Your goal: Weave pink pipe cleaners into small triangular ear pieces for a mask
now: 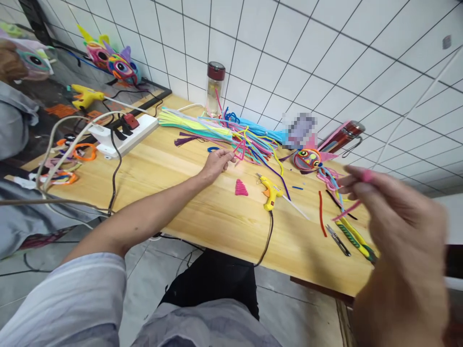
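My left hand [217, 164] reaches over the table with its fingers pinched on a pink pipe cleaner [241, 153] bent into a small triangle. Close to the camera at the right, my right hand [405, 226] is raised and blurred. Its thumb and fingertips press together on a pink pipe cleaner [347, 210], whose end sticks out below them. Between the hands, a flat pink ribbed piece [241, 188] lies on the wood. Beside it rests a yellow glue gun [269, 193] with a white glue stick in its back.
Behind my left hand lie bundles of coloured pipe cleaners [195, 126] and a glass bottle [216, 89]. A decorated mask-like figure [306, 160], snips [338, 240] and a green-yellow cutter [352, 237] sit at the right. Cables run from a white power strip [126, 135]. A person's sleeve [16, 118] shows at left.
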Available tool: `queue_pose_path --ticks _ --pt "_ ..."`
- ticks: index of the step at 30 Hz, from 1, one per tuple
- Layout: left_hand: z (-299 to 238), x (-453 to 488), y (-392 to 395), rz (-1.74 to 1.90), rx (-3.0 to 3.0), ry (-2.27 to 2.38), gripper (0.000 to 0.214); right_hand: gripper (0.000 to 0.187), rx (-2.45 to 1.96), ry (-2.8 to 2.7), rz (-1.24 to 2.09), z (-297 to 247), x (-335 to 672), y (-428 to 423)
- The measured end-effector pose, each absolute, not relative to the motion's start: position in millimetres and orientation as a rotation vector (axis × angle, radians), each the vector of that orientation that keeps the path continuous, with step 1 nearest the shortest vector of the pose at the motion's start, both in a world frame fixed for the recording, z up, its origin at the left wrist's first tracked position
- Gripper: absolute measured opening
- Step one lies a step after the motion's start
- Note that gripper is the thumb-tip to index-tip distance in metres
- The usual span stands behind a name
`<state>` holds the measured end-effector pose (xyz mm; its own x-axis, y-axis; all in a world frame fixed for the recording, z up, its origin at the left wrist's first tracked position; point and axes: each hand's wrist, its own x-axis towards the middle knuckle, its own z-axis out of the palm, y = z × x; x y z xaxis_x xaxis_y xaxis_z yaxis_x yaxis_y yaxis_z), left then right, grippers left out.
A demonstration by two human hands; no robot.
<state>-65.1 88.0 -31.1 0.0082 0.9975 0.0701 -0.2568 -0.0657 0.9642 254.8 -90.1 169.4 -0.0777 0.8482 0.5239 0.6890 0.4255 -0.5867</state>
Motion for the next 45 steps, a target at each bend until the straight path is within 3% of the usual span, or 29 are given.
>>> queue_pose_path --ticks 2,7,17,45 --pt "-30 -64 86 1.360 1.076 0.957 0.031 0.023 -1.397 -1.781 0.309 158 221 -75" --pt "-22 -58 74 1.376 1.121 0.914 0.030 0.017 -1.468 -1.773 0.576 109 168 -35" --pt "-1 -36 31 1.239 1.154 0.815 0.036 0.013 -1.408 -1.687 0.512 44 145 -9" --pt "4 -35 20 1.113 1.168 0.787 0.039 0.018 -1.484 -1.571 0.557 31 146 -16"
